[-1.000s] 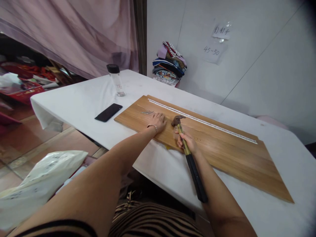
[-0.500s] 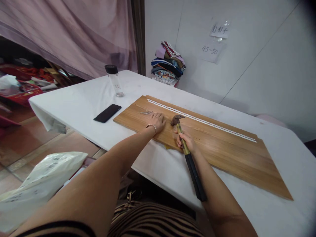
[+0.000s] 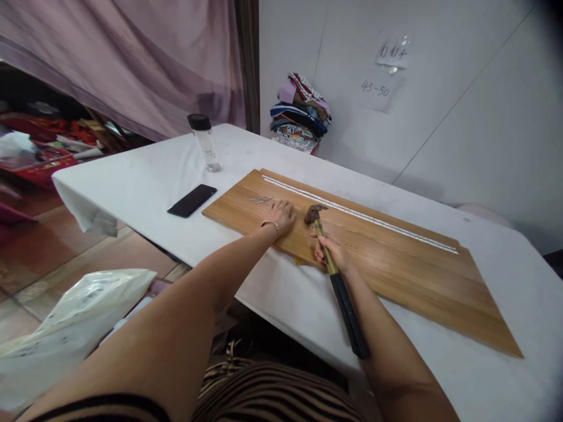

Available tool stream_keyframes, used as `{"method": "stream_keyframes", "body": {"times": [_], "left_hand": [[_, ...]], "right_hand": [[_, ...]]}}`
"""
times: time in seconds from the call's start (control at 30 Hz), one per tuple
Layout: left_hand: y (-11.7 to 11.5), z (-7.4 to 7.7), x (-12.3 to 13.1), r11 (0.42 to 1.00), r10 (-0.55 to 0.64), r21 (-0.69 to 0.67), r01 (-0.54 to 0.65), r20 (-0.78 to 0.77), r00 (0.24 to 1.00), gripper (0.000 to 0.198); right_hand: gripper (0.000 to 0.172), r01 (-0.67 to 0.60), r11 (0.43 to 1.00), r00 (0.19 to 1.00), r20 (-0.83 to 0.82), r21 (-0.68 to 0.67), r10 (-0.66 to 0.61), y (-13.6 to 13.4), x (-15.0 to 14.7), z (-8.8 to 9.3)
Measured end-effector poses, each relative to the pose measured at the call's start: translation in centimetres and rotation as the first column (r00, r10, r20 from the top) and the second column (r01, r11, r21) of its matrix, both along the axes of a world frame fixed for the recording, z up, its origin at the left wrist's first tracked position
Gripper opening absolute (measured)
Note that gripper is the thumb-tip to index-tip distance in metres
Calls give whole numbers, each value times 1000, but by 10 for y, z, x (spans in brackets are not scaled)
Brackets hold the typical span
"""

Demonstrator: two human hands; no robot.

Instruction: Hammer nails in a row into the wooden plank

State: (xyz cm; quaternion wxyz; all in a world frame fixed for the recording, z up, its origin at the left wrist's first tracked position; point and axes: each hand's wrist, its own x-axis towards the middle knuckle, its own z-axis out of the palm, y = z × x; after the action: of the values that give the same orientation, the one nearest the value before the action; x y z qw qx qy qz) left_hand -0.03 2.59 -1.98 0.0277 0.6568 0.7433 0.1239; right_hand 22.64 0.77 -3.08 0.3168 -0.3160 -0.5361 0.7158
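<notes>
My right hand (image 3: 331,252) is wrapped round the upper handle of a claw hammer (image 3: 341,296). Its rusty brown head is over the wooden board (image 3: 409,264), and its black grip points back towards me. My left hand (image 3: 281,215), with a bracelet at the wrist, lies flat on the board just left of the hammer head, fingers extended. Close to those fingertips is a small pile of nails (image 3: 260,200). Several tiny dark spots show on the wood right of my right hand. I cannot see whether a nail stands beneath the hammer head.
White strips (image 3: 352,211) run along the board's far side. A black phone (image 3: 192,200) and a clear bottle (image 3: 206,146) stand left on the white-covered table (image 3: 132,176). Folded clothes (image 3: 300,114) are piled by the wall. A plastic bag (image 3: 79,316) lies low at the left.
Both hands and the hammer stay in nearly the same place. Only a very slight shift of the whole view shows.
</notes>
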Motion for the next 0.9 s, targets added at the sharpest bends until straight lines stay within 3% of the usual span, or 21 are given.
{"method": "stream_keyframes", "body": {"times": [0.5, 0.9], "left_hand": [[5, -9, -3, 1000, -1, 20, 1, 17, 1000, 42], [3, -6, -2, 1000, 4, 2, -4, 7, 1000, 44]], "right_hand": [[48, -17, 1000, 1000, -3, 18, 17, 0, 2, -2], [47, -16, 1000, 1000, -5, 3, 16, 1, 1, -3]]}}
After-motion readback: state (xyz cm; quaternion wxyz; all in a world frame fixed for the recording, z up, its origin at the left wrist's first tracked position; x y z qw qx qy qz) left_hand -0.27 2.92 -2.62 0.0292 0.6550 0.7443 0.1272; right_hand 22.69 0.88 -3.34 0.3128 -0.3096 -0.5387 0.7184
